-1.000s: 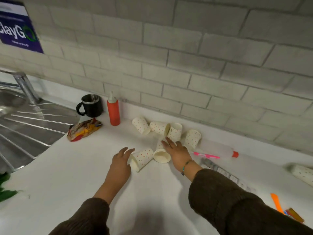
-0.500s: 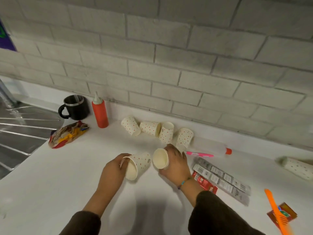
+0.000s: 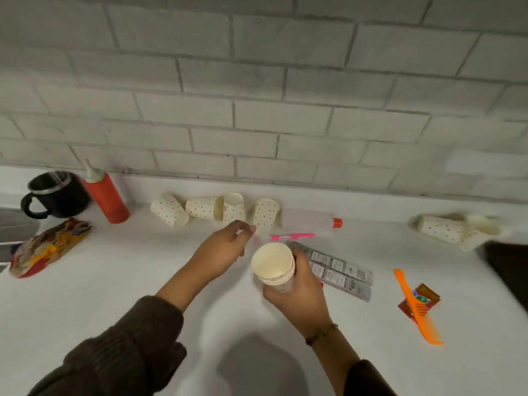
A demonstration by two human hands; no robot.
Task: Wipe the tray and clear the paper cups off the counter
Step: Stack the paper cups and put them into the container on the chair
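My right hand [image 3: 297,298] grips a small stack of dotted paper cups [image 3: 273,265], nested together with the mouth facing me, just above the white counter [image 3: 114,295]. My left hand [image 3: 221,251] hovers to the left of the stack with its fingers loosely apart and nothing in it. Several more dotted paper cups [image 3: 213,209] lie on their sides in a row by the wall behind my hands. Another toppled pair of cups [image 3: 451,228] rests at the far right. No tray is in view.
A black mug [image 3: 54,195] and a red squeeze bottle [image 3: 107,195] stand at the back left, with a snack wrapper [image 3: 47,247] in front. A pink pen [image 3: 291,237], a clear bottle [image 3: 308,221], foil sachets [image 3: 340,271], an orange comb [image 3: 415,307] and a red packet [image 3: 428,298] lie to the right.
The cup from my left hand now sits nested in the stack held by my right hand. My left hand has let go and moved toward the back row. The view shifted right.
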